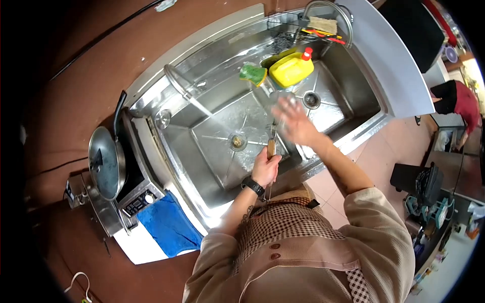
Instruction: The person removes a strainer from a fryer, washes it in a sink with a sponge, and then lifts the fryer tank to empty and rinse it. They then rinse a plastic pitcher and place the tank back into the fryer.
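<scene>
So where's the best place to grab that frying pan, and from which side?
Probably the long black handle, from above on the sink side: it juts out past the frying pan and looks slim enough to wrap around.

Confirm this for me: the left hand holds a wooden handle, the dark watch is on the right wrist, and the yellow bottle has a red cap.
The wrist is wrong: the head view shows the dark watch on the left wrist. The rest stands: the left hand holds a wooden handle, and the yellow bottle has a red cap.
</scene>
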`<action>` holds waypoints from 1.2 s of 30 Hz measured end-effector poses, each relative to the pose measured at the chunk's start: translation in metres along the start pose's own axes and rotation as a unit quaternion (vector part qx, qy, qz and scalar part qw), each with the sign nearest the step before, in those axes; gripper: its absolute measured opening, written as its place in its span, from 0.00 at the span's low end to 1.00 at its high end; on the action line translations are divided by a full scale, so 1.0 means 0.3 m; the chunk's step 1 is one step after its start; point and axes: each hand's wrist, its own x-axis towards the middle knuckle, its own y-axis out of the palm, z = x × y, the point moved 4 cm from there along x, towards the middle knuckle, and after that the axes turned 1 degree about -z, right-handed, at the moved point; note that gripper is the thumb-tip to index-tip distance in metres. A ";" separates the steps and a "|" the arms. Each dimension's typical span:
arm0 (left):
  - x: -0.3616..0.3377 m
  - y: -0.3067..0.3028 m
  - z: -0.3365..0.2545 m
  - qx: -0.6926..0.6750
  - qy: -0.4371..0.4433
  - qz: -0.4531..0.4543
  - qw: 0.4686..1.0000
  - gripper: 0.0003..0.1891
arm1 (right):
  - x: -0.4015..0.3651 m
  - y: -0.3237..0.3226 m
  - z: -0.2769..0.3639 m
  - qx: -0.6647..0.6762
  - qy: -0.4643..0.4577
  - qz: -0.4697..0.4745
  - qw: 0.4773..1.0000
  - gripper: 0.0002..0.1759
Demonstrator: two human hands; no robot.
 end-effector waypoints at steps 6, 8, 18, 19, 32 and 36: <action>0.083 -0.021 0.002 0.042 0.017 0.025 0.999 0.11 | 0.139 0.109 -0.205 0.163 0.161 0.061 0.972 0.23; 0.078 -0.020 -0.055 0.048 -0.003 0.009 0.999 0.12 | 0.061 0.078 -0.075 0.111 0.069 0.024 0.991 0.22; 0.072 -0.020 -0.071 0.126 0.005 -0.022 0.992 0.15 | 0.036 0.103 -0.052 0.048 0.032 -0.010 0.998 0.17; 0.065 -0.009 -0.070 0.104 0.016 -0.031 0.994 0.17 | -0.011 0.026 0.027 0.122 0.078 0.005 0.989 0.18; 0.041 -0.008 -0.017 0.002 -0.034 0.019 0.999 0.12 | 0.025 0.127 -0.088 0.134 0.155 -0.027 0.978 0.22; 0.080 -0.018 -0.051 -0.051 -0.038 0.027 0.998 0.06 | 0.022 0.106 -0.078 0.173 0.196 -0.069 0.963 0.25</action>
